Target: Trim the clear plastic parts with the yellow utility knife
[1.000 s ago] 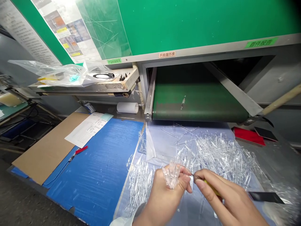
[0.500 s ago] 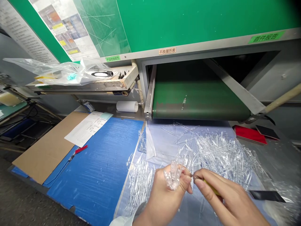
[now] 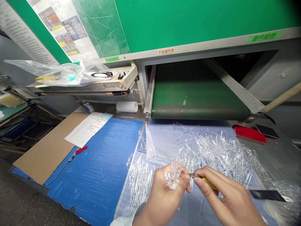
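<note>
**Plastic runners [image 3: 223,153] before the belt — the rest around them**

The left hand [image 3: 164,197] holds a cluster of runners [image 3: 173,177], just beside the tool [image 3: 209,183] in the right hand [image 3: 231,197]. The loose runners lie at twelve o'clock on a plastic sheet [image 3: 162,135], with the conveyor belt [image 3: 199,97] behind. At nine o'clock, a corrugated board [image 3: 94,179] overlaps a cardboard sheet [image 3: 44,147] and carries a paper form [image 3: 88,130]. At ten o'clock, a plastic bag [image 3: 58,70] lies on a shelf [image 3: 82,89] — a paper roll [image 3: 127,106] sits below it.

This is a factory production line: just past the left hand [image 3: 166,196] and right hand [image 3: 228,197], a heap of clear moulded plastic pieces [image 3: 221,157] lies on a grey desk [image 3: 277,160], below a dark green conveyor belt [image 3: 199,97] and printed work-instruction sheets [image 3: 63,31] on a green panel [image 3: 188,22].
</note>
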Demonstrator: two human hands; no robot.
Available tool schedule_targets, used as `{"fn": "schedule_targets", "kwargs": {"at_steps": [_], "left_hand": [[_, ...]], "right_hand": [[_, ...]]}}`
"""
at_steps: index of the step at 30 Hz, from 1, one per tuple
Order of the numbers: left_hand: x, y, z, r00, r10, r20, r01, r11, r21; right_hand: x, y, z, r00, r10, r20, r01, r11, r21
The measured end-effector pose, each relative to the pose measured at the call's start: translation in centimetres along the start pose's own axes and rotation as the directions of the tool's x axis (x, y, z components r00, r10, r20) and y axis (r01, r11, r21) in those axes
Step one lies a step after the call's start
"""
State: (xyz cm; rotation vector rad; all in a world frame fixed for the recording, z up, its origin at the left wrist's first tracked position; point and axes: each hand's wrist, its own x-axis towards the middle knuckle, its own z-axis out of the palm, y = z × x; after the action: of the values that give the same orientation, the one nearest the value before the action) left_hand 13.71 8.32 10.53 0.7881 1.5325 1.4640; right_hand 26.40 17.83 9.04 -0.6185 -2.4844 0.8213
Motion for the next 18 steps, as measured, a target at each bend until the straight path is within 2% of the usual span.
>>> {"fn": "schedule_targets", "kwargs": {"at_steps": [2, 4, 5, 7, 8, 9, 11, 13, 15, 17, 18], "left_hand": [[0.0, 0.0, 0.0, 1.000, 0.001, -0.001, -0.001, 1.000, 0.002], [-0.1, -0.2, 0.0, 0.999, -0.031, 0.032, 0.031, 1.000, 0.003], [-0.2, -0.4, 0.0, 0.997, -0.059, 0.054, 0.058, 0.998, 0.005], [-0.3, -0.9, 0.1, 0.990, -0.122, 0.067, 0.122, 0.993, -0.001], [-0.4, -1.1, 0.2, 0.987, -0.150, 0.053, 0.151, 0.989, -0.010], [-0.4, -1.4, 0.4, 0.985, -0.169, 0.035, 0.170, 0.985, -0.021], [-0.3, -1.7, 0.8, 0.981, -0.189, 0.035, 0.191, 0.980, -0.055], [0.2, -2.2, 1.4, 0.980, -0.184, 0.070, 0.190, 0.978, -0.087], [1.4, -2.8, 1.9, 0.985, -0.168, 0.042, 0.172, 0.980, -0.098], [3.9, -3.7, 2.2, 0.988, -0.139, -0.070, 0.134, 0.988, -0.074], [5.6, -4.1, 2.2, 0.980, -0.115, -0.163, 0.108, 0.993, -0.051]], "right_hand": [[0.0, 0.5, 0.0, 0.998, -0.027, -0.061, 0.027, 1.000, 0.000], [0.2, 1.4, -0.5, 0.984, 0.045, -0.170, -0.048, 0.999, -0.010], [0.4, 1.8, -1.0, 0.957, 0.142, -0.254, -0.151, 0.988, -0.016], [0.8, 2.5, -1.9, 0.855, 0.349, -0.383, -0.367, 0.930, 0.027], [0.9, 2.6, -2.1, 0.832, 0.413, -0.370, -0.418, 0.906, 0.071], [1.1, 2.5, -2.2, 0.848, 0.438, -0.299, -0.422, 0.899, 0.120], [1.1, 2.1, -1.9, 0.926, 0.372, -0.070, -0.348, 0.910, 0.225], [1.0, 2.0, -1.4, 0.945, 0.323, 0.061, -0.326, 0.898, 0.295], [0.4, 2.9, -1.2, 0.921, 0.388, 0.039, -0.380, 0.870, 0.313], [-0.8, 4.8, -1.4, 0.895, 0.446, 0.015, -0.433, 0.860, 0.271], [-1.6, 6.1, -1.5, 0.897, 0.440, 0.044, -0.439, 0.875, 0.206]]}}
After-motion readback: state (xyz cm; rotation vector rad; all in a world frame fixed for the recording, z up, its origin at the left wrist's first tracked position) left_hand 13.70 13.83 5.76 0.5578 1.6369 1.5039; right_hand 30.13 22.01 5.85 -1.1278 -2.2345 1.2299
